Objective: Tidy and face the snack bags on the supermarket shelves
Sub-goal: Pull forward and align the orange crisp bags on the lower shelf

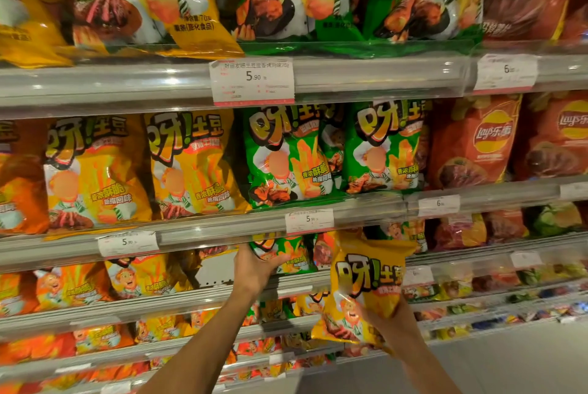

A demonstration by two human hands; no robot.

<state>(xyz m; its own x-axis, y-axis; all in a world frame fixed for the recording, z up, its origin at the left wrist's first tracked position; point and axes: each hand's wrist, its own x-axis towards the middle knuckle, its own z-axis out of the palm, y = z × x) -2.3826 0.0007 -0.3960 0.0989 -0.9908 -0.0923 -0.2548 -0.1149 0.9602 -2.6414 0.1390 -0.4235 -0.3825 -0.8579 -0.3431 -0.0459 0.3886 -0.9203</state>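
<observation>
Both hands grip bags; the left hand (pixel 254 269) perhaps hides its green bag's (pixel 286 258) corner.

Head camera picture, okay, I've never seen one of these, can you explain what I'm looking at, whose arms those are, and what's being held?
There is no machine here. The single picture comes from a wide-angle camera worn on a person's head, looking forward and down, so the two bare arms reaching up from the bottom are that person's own.

In front of them are supermarket shelves packed with snack bags, yellow, green and red, with price tags clipped along the shelf edges.

The left hand reaches onto a lower shelf and grips a green bag standing there. The right hand holds a yellow bag out in front of the shelves, off any shelf, with its printed front facing the camera.
</observation>
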